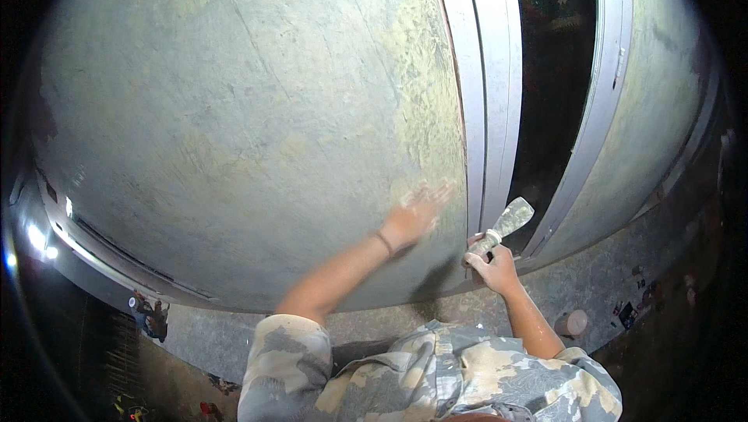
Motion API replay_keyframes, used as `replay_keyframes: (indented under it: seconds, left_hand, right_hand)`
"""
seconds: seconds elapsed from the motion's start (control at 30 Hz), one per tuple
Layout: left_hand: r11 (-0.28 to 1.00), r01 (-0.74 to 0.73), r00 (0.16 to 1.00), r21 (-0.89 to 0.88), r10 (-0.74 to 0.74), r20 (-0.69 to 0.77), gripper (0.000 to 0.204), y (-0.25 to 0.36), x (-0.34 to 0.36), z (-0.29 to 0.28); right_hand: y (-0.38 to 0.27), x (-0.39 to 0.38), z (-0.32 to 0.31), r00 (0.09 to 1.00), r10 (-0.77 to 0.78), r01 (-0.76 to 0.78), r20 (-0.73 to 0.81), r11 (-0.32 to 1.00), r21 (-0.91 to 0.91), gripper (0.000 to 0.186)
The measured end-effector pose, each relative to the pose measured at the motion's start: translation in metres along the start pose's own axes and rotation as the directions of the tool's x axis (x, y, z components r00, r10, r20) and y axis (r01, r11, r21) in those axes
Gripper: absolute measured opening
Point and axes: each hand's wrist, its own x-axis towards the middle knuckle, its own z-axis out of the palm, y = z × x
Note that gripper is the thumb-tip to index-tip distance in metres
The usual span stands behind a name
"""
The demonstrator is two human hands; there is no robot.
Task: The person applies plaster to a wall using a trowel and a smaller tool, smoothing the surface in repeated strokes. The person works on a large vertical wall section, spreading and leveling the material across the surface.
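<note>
Scraper [510, 222] is gripped by the right hand [495, 268] before the white frame [502, 71] — left hand [415, 217], apart and open, at the greenish wall [257, 126] left of that frame.

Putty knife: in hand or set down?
In hand: the right hand grips the putty knife by its handle, with the blade angled up and rightward in the picture.

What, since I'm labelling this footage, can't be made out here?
White-dusted left hand: head view; motion blur hides whether it presses the greenish-grey plastered wall.
Plaster-smeared, flat-bladed scraper: head view; bare right hand covers part of its handle.
Tall dark opening beside white boards: head view; darkness hides its inside.
Small dark objects, lower right: head view; too small.
</note>
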Motion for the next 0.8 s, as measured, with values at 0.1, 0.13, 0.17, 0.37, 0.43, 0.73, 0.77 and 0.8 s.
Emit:
replay_keyframes:
  seconds: [0.1, 0.13, 0.17, 0.37, 0.43, 0.73, 0.77, 0.8]
  left_hand:
    - [0.67, 0.546, 0.779, -0.503, -0.186, 0.599, 0.037, 0.065, -0.047, 0.051]
    - [0.117, 0.63, 0.771, -0.768, -0.217, 0.599, 0.047, 0.08, -0.063, 0.055]
    - [0.001, 0.543, 0.815, -0.84, -0.241, 0.527, 0.051, 0.094, -0.07, 0.057]
    - [-0.511, 0.346, 0.807, -0.787, -0.265, 0.528, 0.063, 0.156, -0.09, 0.045]
    - [-0.597, 0.23, 0.748, -0.768, -0.396, 0.532, 0.057, 0.157, -0.097, 0.046]
    - [-0.721, 0.184, 0.615, -0.668, -0.445, 0.651, 0.035, 0.131, -0.156, 0.049]
    - [-0.688, 0.232, 0.629, -0.688, -0.433, 0.646, 0.034, 0.131, -0.16, 0.048]
    - [-0.685, 0.26, 0.644, -0.68, -0.402, 0.651, 0.029, 0.13, -0.166, 0.046]
  right_hand:
    - [0.009, -0.022, 0.002, 0.995, 0.099, -0.096, 0.02, 0.986, -0.137, 0.034]
    - [0.009, -0.027, 0.006, 0.989, 0.14, -0.126, 0.05, 0.967, -0.221, 0.036]
    - [0.008, -0.032, 0.011, 0.968, 0.248, -0.217, 0.044, 0.911, -0.351, 0.039]
    - [-0.018, -0.039, 0.063, 0.939, 0.118, 0.038, 0.323, 0.898, -0.439, 0.05]
    - [-0.026, -0.035, 0.077, 0.918, 0.105, 0.089, 0.383, 0.886, -0.455, 0.05]
    - [-0.03, -0.022, 0.096, 0.852, 0.039, -0.178, 0.522, 0.959, 0.22, 0.044]
    - [-0.029, -0.022, 0.096, 0.871, 0.023, -0.178, 0.492, 0.946, 0.272, 0.047]
    - [-0.028, -0.022, 0.097, 0.884, 0.023, -0.188, 0.468, 0.933, 0.308, 0.049]
